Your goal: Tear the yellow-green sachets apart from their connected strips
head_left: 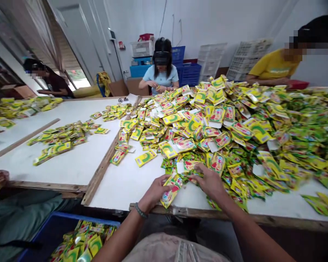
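Observation:
My left hand (156, 190) is closed on a small yellow box (170, 194) with a red and green print, held tilted just above the near table edge. My right hand (211, 182) is to its right, fingers apart and curved over the small green sachets (169, 165) at the foot of the pile. Its fingertips come close to a box with a raised white flap (180, 167); whether they touch anything is hard to tell. In front of both hands rises a large heap of yellow boxes (191, 125), many with white flaps open.
A wooden strip (104, 169) divides the white table (117, 191). Smaller box piles (62, 136) lie left of it. Below left, a blue crate (54, 218) holds more boxes. Co-workers sit across the table and at both sides. Stacked crates (211, 60) stand by the wall.

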Tool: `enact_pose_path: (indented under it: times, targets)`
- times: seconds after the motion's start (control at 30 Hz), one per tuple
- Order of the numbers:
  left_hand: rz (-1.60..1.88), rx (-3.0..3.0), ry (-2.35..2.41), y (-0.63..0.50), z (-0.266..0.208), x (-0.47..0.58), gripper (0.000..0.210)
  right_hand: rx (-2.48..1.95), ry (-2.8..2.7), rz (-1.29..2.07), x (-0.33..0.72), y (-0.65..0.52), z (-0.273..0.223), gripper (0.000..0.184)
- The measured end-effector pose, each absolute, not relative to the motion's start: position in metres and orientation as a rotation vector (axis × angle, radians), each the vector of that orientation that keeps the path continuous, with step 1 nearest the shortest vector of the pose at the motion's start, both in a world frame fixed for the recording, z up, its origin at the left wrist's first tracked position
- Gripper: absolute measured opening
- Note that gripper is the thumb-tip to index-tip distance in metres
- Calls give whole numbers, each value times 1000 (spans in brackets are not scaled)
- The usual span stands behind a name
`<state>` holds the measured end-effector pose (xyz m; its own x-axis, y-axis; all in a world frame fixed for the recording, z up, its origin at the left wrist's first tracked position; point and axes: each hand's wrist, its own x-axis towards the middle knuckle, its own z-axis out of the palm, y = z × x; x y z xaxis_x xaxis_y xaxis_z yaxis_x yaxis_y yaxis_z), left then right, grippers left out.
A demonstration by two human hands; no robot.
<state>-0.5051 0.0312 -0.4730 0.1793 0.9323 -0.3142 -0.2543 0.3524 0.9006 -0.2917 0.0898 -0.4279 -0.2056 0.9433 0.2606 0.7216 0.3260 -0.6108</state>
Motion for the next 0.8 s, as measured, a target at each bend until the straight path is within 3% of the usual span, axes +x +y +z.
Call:
enact_pose_path:
  times: [0.1,0.2,0.5,0.67,0.8]
  targets:
    - [989,815,1105,29,-470,-506,60,-1448,-1546,982,-311,88,-428,38]
    - [983,840,1083,30,-469,-506,62,-1392,-1460,1202,-328,85,-435,37]
    - [935,1029,920,30,-458,-508,54,-1410,-1821,669,-323,81,-450,34]
    - [925,989,867,32,-463,-503,50,-1361,-2062,342,-326,69,-446,22]
    - [912,898,854,34,-461,-499,51,-1342,-2004,679,-320,62,-433,26]
